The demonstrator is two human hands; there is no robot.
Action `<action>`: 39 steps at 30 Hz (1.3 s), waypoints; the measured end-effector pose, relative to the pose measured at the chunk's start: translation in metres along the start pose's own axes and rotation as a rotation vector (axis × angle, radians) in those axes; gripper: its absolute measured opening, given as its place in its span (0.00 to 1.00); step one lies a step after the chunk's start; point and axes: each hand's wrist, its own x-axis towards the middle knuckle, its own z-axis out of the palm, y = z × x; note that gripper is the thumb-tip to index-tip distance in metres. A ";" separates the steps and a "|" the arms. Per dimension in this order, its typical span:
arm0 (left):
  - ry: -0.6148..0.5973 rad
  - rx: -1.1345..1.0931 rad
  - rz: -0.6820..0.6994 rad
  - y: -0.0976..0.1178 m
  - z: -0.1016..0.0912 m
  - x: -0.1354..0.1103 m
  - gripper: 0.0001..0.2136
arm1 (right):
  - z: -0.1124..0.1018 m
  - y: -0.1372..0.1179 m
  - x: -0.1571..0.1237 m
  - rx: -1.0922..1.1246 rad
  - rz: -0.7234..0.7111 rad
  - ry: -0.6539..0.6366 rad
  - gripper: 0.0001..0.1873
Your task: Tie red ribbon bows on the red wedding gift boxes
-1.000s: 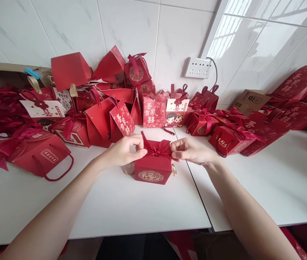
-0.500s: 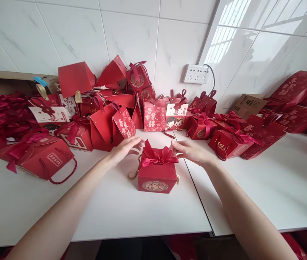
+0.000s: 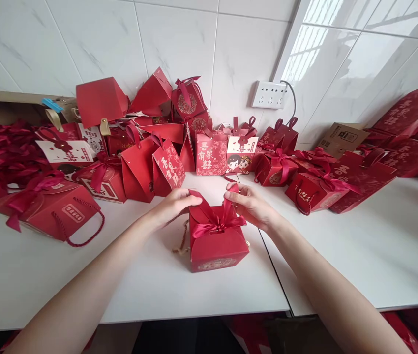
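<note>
Resting just below the middle of the frame on a white laminate desk (image 3: 150, 285), a small red cardboard gift box (image 3: 217, 248) tied with a dark red satin ribbon (image 3: 218, 222) is pictured gripped at its far side by both hands. The left hand (image 3: 172, 205) is closed on the box's far left top edge, where one ribbon tail passes under the fingers (image 3: 191, 199). The right hand (image 3: 251, 206) is pinched on the other tail, held up above the far right corner. The box lies directly below both sets of fingertips, towards the frame's bottom edge. The bow's loops are spread left to right between them, and neither hand is markedly nearer.

A twisted gold cord (image 3: 181, 242) is seen at the box's left side, its counterpart on the right almost hidden. The gilt emblem on the front face is foreshortened and cannot be read. A heap of red paper gift boxes (image 3: 209, 152) is banked along the tiled wall across the upper half, below a white wall socket (image 3: 269, 94). Both forearms are cut off by the lower edge.
</note>
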 end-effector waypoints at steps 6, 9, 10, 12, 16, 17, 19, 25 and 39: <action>-0.129 -0.035 -0.043 -0.001 0.000 -0.001 0.08 | 0.004 0.006 0.001 0.017 0.056 0.040 0.23; -0.121 -0.053 -0.041 -0.003 0.002 0.000 0.10 | 0.006 0.007 0.000 -0.009 0.056 0.036 0.21; -0.120 -0.054 -0.046 -0.003 0.004 0.000 0.10 | 0.006 0.007 -0.001 -0.016 0.059 0.031 0.21; -0.121 -0.047 -0.069 -0.004 0.006 0.001 0.11 | 0.007 0.008 -0.002 -0.029 0.087 0.014 0.20; -0.153 -0.002 -0.134 -0.009 0.006 0.004 0.10 | 0.007 0.013 -0.002 -0.094 0.224 -0.083 0.19; -0.177 0.012 -0.150 -0.011 0.004 0.005 0.09 | 0.006 0.014 -0.001 -0.110 0.258 -0.112 0.19; -0.236 0.023 -0.181 -0.016 0.000 0.006 0.08 | 0.005 0.015 0.000 -0.115 0.305 -0.152 0.19; -0.316 0.057 -0.193 -0.021 -0.007 0.008 0.11 | 0.003 0.015 0.001 -0.103 0.337 -0.163 0.19; -0.505 0.285 -0.175 -0.009 -0.017 0.003 0.06 | -0.015 0.000 0.001 -0.508 0.193 -0.246 0.20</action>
